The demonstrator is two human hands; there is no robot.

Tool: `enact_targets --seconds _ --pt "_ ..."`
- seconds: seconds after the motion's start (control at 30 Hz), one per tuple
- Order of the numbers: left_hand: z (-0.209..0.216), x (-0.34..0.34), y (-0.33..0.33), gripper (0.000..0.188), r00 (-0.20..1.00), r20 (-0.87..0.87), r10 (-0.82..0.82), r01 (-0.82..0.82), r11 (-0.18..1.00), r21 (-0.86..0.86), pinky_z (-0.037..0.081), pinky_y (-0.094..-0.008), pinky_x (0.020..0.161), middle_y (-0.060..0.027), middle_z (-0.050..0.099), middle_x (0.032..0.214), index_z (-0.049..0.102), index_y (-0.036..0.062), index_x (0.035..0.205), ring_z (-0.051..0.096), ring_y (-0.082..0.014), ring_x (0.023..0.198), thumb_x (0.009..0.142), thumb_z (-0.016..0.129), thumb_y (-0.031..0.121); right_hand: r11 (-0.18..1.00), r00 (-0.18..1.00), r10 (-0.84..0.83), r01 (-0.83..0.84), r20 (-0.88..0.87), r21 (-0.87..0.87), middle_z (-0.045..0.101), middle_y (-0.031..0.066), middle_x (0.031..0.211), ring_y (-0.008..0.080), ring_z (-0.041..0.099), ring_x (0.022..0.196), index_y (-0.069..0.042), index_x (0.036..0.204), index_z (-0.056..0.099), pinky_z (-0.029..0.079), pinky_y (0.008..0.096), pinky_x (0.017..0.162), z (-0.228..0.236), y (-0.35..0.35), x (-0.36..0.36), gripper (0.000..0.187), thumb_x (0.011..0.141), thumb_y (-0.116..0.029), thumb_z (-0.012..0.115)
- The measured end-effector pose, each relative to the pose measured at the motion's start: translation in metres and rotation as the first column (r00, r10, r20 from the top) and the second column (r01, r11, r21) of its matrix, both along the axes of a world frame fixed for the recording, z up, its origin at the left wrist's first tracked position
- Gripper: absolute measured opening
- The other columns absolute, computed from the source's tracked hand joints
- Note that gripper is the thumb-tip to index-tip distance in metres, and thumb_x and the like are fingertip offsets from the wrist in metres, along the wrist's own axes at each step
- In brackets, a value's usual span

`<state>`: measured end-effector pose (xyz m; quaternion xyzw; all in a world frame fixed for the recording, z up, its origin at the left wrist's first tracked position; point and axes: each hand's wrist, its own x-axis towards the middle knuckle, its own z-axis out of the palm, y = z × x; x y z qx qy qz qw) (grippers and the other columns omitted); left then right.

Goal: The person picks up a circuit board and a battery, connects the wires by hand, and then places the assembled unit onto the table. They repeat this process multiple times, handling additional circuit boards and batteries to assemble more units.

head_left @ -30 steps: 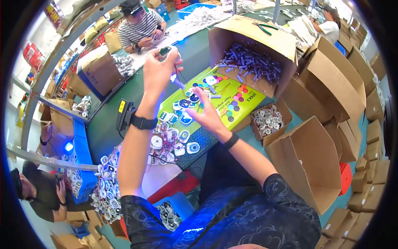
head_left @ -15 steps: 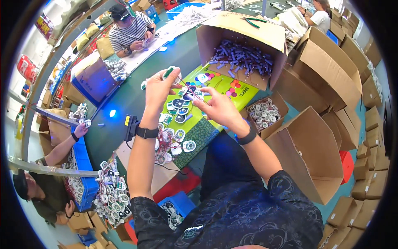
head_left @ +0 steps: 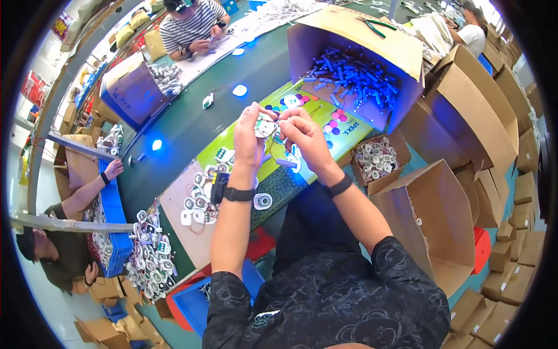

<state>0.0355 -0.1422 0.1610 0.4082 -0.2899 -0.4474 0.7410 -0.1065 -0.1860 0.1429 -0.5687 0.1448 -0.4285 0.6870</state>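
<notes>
Between the fingers of my left hand (head_left: 249, 139) is a round white housing with a green circuit board (head_left: 265, 125). My right hand (head_left: 307, 141) is closed in a pinch at its right edge, where thin wires run; what exactly those fingertips grip is too small to make out. Just below, a purple cylindrical cell (head_left: 286, 163) shows beside the right hand; whether it is wired to the held housing I cannot tell. Both hands are above a yellow-green printed sheet (head_left: 215, 148). More white housings with boards (head_left: 200, 195) and red wires lie left of my left wrist.
An open carton of blue-purple cells (head_left: 354, 75), with green-handled pliers (head_left: 376, 24) on its flap, stands beyond my right hand. A small box of round parts (head_left: 375, 160) and a large open carton (head_left: 436, 215) are at right. Co-workers sit far left and left, by a green belt (head_left: 186, 125).
My left hand has come down and to the right, bringing the housing close to my right hand. Their fingers now meet at the piece. The whole view has shifted slightly.
</notes>
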Motion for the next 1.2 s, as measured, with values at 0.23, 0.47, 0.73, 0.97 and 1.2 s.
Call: enact_targets --seconds 0.23,0.47,0.73,0.97,1.2 --pt "-0.026 -0.016 -0.004 0.041 0.907 -0.414 0.078 -0.040 0.994 0.099 0.051 -0.0309 0.074 -0.0059 0.063 0.088 0.059 0.0072 0.089 0.062 -0.0163 0.081 0.097 0.048 0.046 0.983 0.993 0.030 -0.009 0.113 -0.185 0.068 0.0114 0.109 0.0205 0.052 0.131 0.001 0.078 0.062 0.047 0.0251 0.087 -0.019 0.001 0.012 0.025 0.098 -0.011 0.055" --pt "-0.043 -0.018 -0.013 0.051 0.814 -0.571 0.108 -0.064 0.993 0.095 0.054 -0.0407 0.087 -0.0139 0.062 0.087 0.052 0.0024 0.092 0.064 -0.0298 0.095 0.098 0.041 0.052 0.966 0.992 -0.022 -0.012 0.126 0.258 0.069 0.0057 0.098 0.0107 0.057 0.094 -0.005 0.089 0.057 0.045 0.0256 0.079 -0.038 0.005 0.024 0.031 0.108 -0.026 0.044" --pt "-0.044 -0.029 -0.018 0.058 0.688 -0.679 0.258 -0.132 0.964 0.232 0.055 -0.0372 0.070 -0.0074 0.055 0.064 0.047 0.0108 0.068 0.057 -0.0233 0.064 0.098 0.038 0.060 0.920 0.937 -0.340 0.314 0.078 0.235 0.046 -0.0042 0.074 0.0042 0.038 0.068 -0.003 0.092 0.059 0.034 0.0217 0.061 -0.033 0.032 0.041 0.032 0.108 -0.026 0.043" --pt "-0.015 -0.022 0.000 0.062 0.740 -0.652 0.165 -0.048 0.980 0.194 0.054 -0.0488 0.092 -0.0083 0.058 0.068 0.050 0.0088 0.073 0.069 -0.0329 0.088 0.098 0.038 0.065 0.908 0.921 -0.387 0.374 0.039 0.186 0.050 -0.0025 0.075 0.0054 0.039 0.068 -0.008 0.082 0.048 0.035 0.0232 0.061 -0.049 0.037 0.022 0.031 0.108 -0.025 0.044" --pt "-0.045 0.000 0.027 0.062 0.756 -0.644 0.118 -0.052 0.991 0.121 0.058 -0.0468 0.086 -0.0142 0.070 0.088 0.058 0.0074 0.080 0.070 -0.0329 0.093 0.092 0.050 0.068 0.993 0.977 -0.113 0.115 -0.179 -0.001 0.058 0.0175 0.130 0.0106 0.056 0.084 0.000 0.090 0.063 0.049 0.0249 0.082 0.004 -0.011 -0.082 0.024 0.103 -0.017 0.053"
